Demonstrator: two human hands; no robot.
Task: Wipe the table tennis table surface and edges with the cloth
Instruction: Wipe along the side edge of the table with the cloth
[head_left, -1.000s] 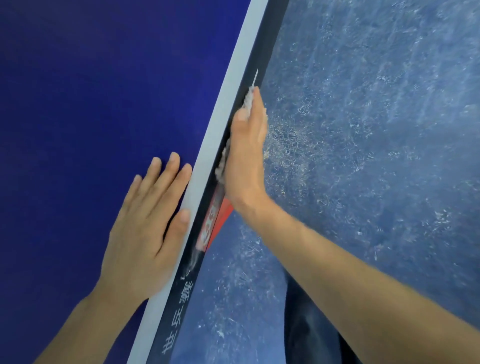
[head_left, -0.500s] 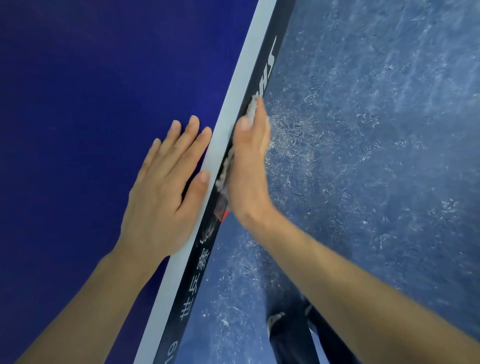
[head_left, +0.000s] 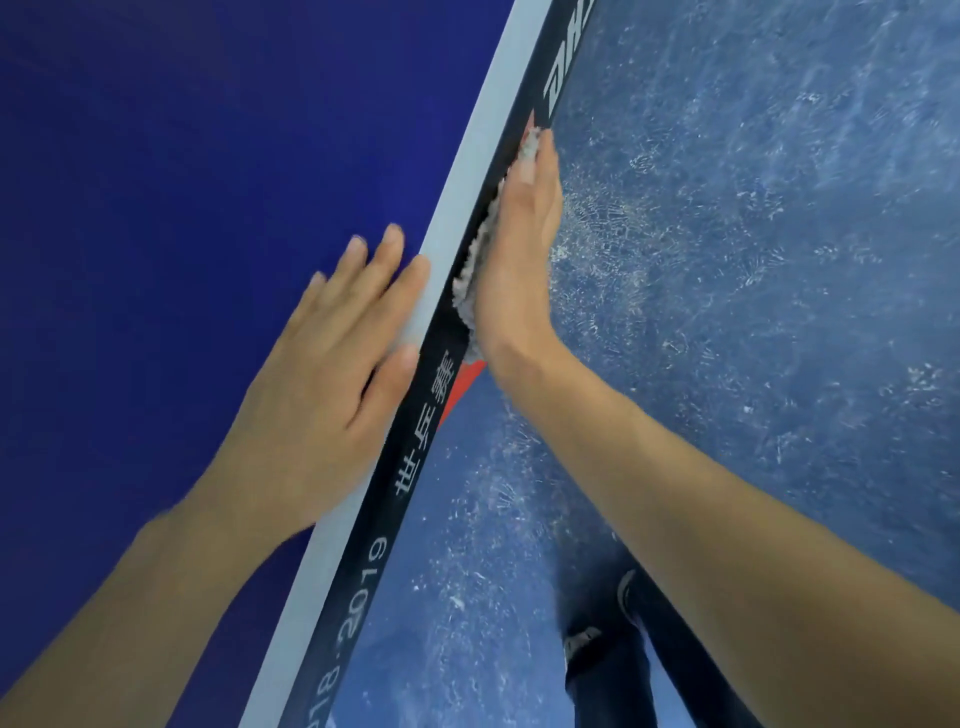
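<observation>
Pressing the cloth (head_left: 474, 270) against the side of the table (head_left: 156, 208), our right hand (head_left: 514, 270) stands on edge, palm turned to the black edge band (head_left: 415, 431). Its fingers (head_left: 540, 166) are straight and held together, pointing along the band away from us. They do not curl round the cloth; they pin it flat.

Cloth: pale grey, fluffy, sandwiched between palm and band. Only a ragged strip of it shows along the hand's inner side, from the fingertips down to the heel of the palm. The rest is hidden behind the hand.

Our left hand (head_left: 311, 395) lies flat, palm down, on the dark blue top. Fingers spread a little and straight, holding nothing. The forefinger tip and the thumb rest on the white line (head_left: 467, 171) that borders the top. The two hands are near each other, apart, with the white line and the band between them. The left hand is slightly blurred.

Edge band: white print runs along it, with Chinese characters and "2019" readable below the right wrist. A red patch (head_left: 462, 387) shows just under the heel of the right hand.

Beyond the edge lies a blue floor (head_left: 753, 260) flecked with white marks. Dark trouser legs (head_left: 608, 670) show at the bottom, beneath the right forearm.
</observation>
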